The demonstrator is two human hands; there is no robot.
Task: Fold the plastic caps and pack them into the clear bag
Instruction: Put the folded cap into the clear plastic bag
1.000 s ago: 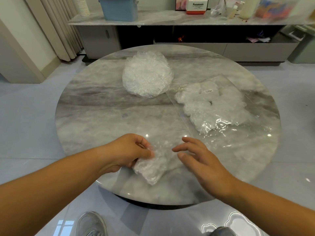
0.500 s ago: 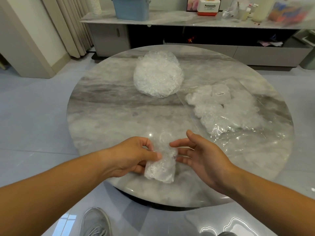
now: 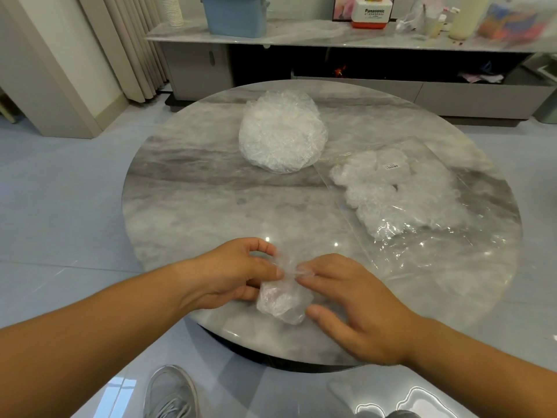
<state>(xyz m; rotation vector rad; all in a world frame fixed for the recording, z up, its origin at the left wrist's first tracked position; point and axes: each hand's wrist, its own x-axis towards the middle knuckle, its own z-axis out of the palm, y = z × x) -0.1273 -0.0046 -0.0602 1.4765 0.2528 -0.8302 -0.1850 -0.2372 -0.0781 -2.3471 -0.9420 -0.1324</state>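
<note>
A crumpled, folded clear plastic cap (image 3: 281, 301) lies near the front edge of the round marble table (image 3: 187, 212). My left hand (image 3: 238, 273) pinches its top left between thumb and fingers. From the right, my right hand (image 3: 352, 303) takes hold of the same cap, fingertips on its top and thumb at its lower edge. A round stack of unfolded caps (image 3: 281, 131) sits at the table's far middle. The clear bag (image 3: 422, 206) lies flat on the right with several folded caps inside.
Behind the table runs a low grey cabinet (image 3: 422, 92) with a blue bin (image 3: 235, 16), a Panasonic box and bottles on top. Curtains hang at the back left. A grey shoe (image 3: 171, 393) shows on the floor below the table's edge.
My right hand has closed in from the right and now takes hold of the cap, which has been bunched narrower. My left hand has kept its pinch. The view has shifted slightly.
</note>
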